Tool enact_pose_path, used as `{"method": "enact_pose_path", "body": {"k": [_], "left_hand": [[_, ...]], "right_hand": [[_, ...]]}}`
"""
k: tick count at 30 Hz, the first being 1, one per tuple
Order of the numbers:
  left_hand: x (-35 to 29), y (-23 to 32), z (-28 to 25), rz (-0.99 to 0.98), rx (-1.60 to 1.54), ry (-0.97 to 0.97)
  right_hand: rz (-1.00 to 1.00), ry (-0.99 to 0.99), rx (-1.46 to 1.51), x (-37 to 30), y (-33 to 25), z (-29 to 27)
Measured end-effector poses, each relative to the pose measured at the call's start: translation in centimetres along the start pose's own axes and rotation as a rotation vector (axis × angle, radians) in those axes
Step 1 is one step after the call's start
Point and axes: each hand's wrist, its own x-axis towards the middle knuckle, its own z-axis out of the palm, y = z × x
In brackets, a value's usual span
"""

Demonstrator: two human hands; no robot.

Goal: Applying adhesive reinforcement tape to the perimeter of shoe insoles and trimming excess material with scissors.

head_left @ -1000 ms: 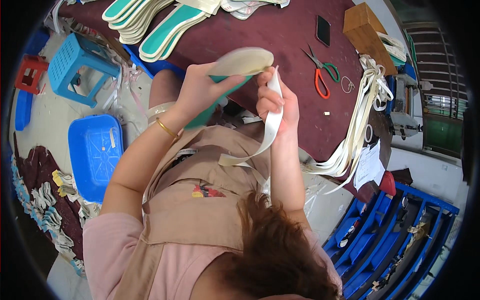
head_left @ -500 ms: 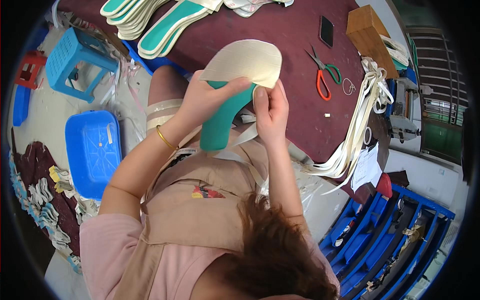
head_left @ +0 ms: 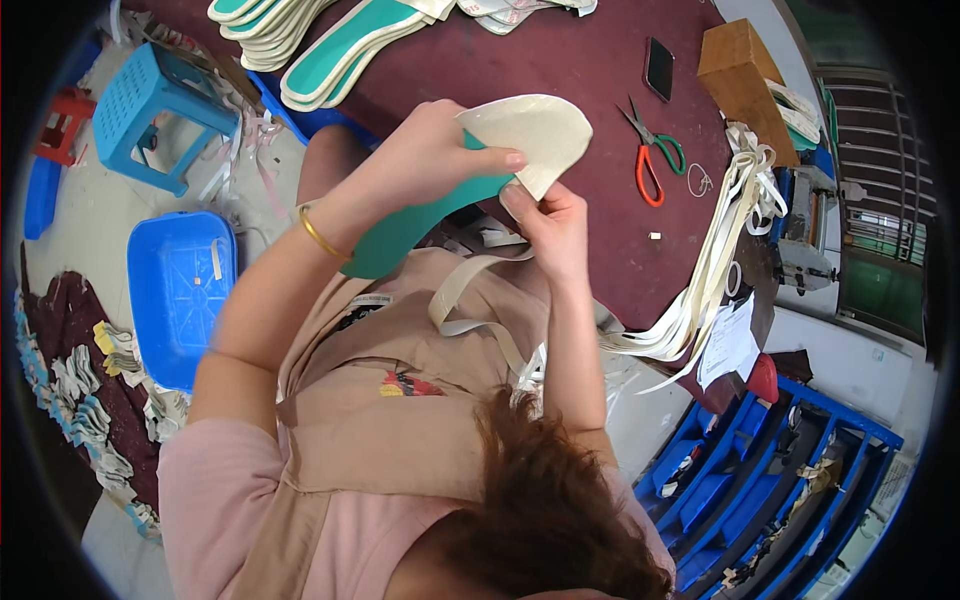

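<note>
An insole (head_left: 405, 235), green with a cream front part, is held tilted above my lap. My left hand (head_left: 425, 155) is closed around its middle, the thumb lying across the cream part. At the right edge of that part, my right hand (head_left: 555, 225) pinches the rim between thumb and fingers. A narrow cream strip (head_left: 445, 300) trails from beneath the right hand and loops down over my apron. The pinching fingertips partly hide where strip and insole meet.
Stacked green-and-cream insoles (head_left: 345, 50) lie on the dark red tabletop (head_left: 590, 60). Scissors (head_left: 650, 155), a phone (head_left: 658, 68) and a bundle of cream strips (head_left: 715, 240) are to the right. A blue basin (head_left: 185, 300) and a blue stool (head_left: 160, 110) stand left; a blue rack (head_left: 770, 480) stands lower right.
The insole has turned, its green end swinging left and its cream front shifting right. My left hand has moved up and right with it; the strip now hangs in a wider loop.
</note>
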Motion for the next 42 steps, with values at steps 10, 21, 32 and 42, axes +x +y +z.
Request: {"method": "enact_pose_path", "body": {"k": [10, 21, 32, 42], "left_hand": [[-0.2, 0.7, 2.0, -0.050, -0.563, 0.172], [0.7, 0.7, 1.7, 0.054, -0.363, 0.056], [-0.7, -0.8, 3.5, 0.150, -0.406, 0.267], [1.0, -0.7, 3.3, 0.010, -0.438, 0.264]], "right_hand": [[-0.189, 0.143, 0.555, 0.3, -0.7, 2.9], [-0.056, -0.025, 0.311, -1.0, -1.9, 2.6], [-0.285, 0.070, 0.405, 2.6, -3.4, 3.1], [-0.124, 0.159, 0.310, -3.1, 2.6, 3.1]]}}
